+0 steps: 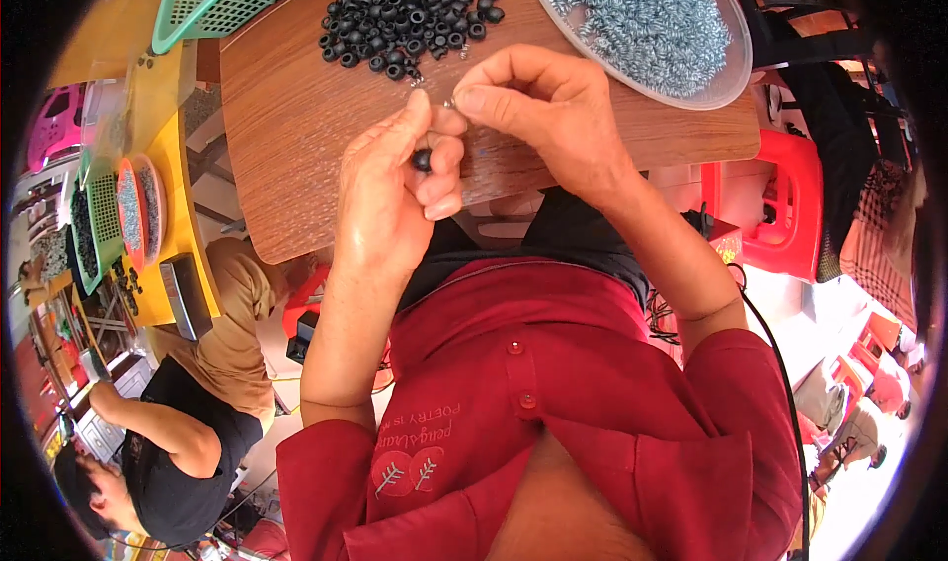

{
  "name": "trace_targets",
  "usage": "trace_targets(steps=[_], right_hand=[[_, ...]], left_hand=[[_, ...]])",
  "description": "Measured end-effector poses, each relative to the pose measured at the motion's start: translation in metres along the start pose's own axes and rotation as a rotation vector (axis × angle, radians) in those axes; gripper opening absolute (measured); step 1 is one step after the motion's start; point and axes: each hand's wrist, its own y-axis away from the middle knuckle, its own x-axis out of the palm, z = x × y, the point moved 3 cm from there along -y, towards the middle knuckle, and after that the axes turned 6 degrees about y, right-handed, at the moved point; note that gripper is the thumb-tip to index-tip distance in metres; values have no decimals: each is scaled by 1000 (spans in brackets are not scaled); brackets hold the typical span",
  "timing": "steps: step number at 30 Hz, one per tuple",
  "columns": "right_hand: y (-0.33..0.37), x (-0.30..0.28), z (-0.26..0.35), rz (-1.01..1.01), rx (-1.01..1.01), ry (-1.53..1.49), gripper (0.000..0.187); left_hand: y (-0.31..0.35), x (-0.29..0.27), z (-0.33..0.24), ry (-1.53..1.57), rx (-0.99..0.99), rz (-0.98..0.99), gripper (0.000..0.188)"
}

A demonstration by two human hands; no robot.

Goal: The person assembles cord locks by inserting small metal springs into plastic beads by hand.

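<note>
My left hand [380,181] is raised over the near part of the wooden table, its fingers curled around a small black round piece [423,160]. Its thumb tip points up beside a tiny shiny metal bit [417,82]. Close by, my right hand [558,112] pinches a small silvery spring [449,104] between thumb and forefinger, just right of the left fingers. Beyond both hands lies a heap of black round hollow pieces [410,13]. A clear round tub [736,92] at the far right is full of small silvery springs [642,33].
A green plastic basket [188,8] stands at the table's far left corner. To the right is a red plastic stool [790,200]. On the left a co-worker in black [197,442] sits by a yellow table [178,215] with another basket and tub. A black cable [780,344] hangs at my right.
</note>
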Motion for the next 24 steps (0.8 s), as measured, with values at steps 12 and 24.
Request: trace_targets(steps=[12, 24], right_hand=[[20, -18, -11, -111, 100, -88, 19], [34, -13, -9, -141, 127, -84, 18]], left_hand=[[17, -2, 10, 36, 53, 194, 35], [10, -16, 23, 169, 72, 200, 32]])
